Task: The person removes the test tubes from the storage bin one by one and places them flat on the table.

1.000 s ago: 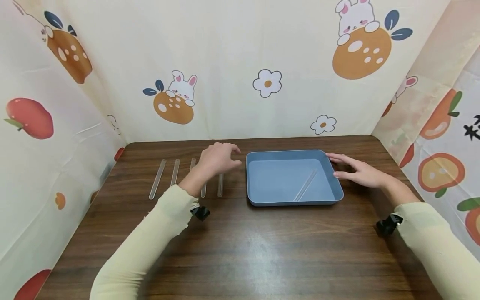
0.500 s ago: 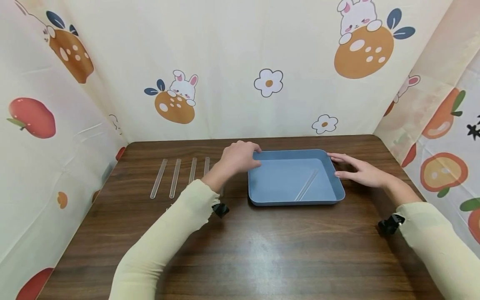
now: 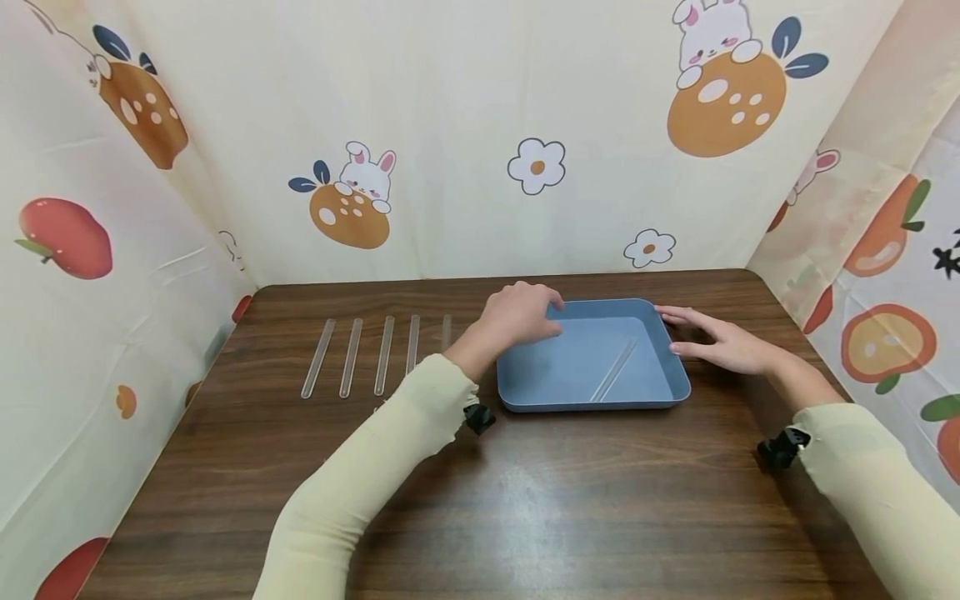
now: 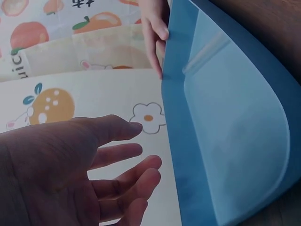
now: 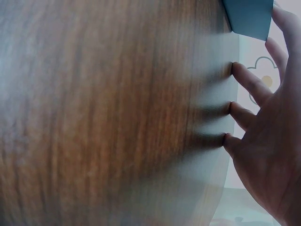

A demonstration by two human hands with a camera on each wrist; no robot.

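A blue rectangular tray [image 3: 577, 333] stands on the wooden table, with a clear plastic strip [image 3: 613, 370] lying slantwise inside. Over the tray's left side hovers my left hand [image 3: 516, 317]; in the left wrist view that hand [image 4: 70, 165] has loosely bent fingers and holds nothing. At the tray's right wall, my right hand [image 3: 720, 343] touches the edge with thumb and forefinger apart. Its other fingertips rest on the tabletop in the right wrist view, beside a corner of the tray [image 5: 249, 19]. Several similar clear strips, such as the leftmost strip [image 3: 318, 358], lie in a row at left.
The brown wooden table [image 3: 570, 500] ends at a patterned cloth backdrop [image 3: 465, 192] behind and at both sides. My left forearm [image 3: 390, 458] partly covers the strips nearest the tray.
My left hand has moved right, from above the strips to over the tray's left side. The right hand, the tray and the strip in it stay put.
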